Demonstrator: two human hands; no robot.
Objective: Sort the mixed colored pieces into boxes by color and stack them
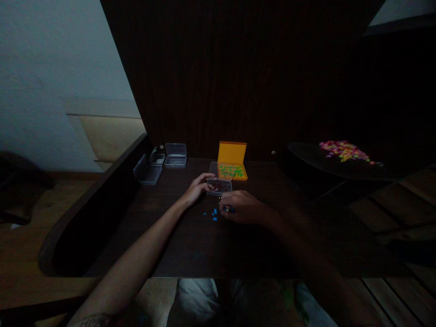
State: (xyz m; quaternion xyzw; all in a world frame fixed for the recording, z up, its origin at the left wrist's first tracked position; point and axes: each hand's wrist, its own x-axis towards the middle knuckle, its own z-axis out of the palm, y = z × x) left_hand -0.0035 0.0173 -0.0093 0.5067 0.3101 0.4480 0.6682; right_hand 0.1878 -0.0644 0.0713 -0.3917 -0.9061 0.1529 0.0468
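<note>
My left hand (198, 186) rests on the dark table (190, 240), fingers curled against the left side of a small clear plastic box (220, 186) with dark pieces inside. My right hand (242, 207) lies just in front of that box, its fingers bent down and pinched over small blue pieces (214, 213) scattered on the table. What sits between those fingertips is too small and dim to name. Behind the clear box stands an open yellow box (232, 165) filled with green and orange pieces.
Several empty clear boxes (160, 164) with open lids sit at the table's back left. A dark tray (337, 163) on the right carries a heap of pink and yellow pieces (344, 151). A dark panel rises behind the table. The scene is very dim.
</note>
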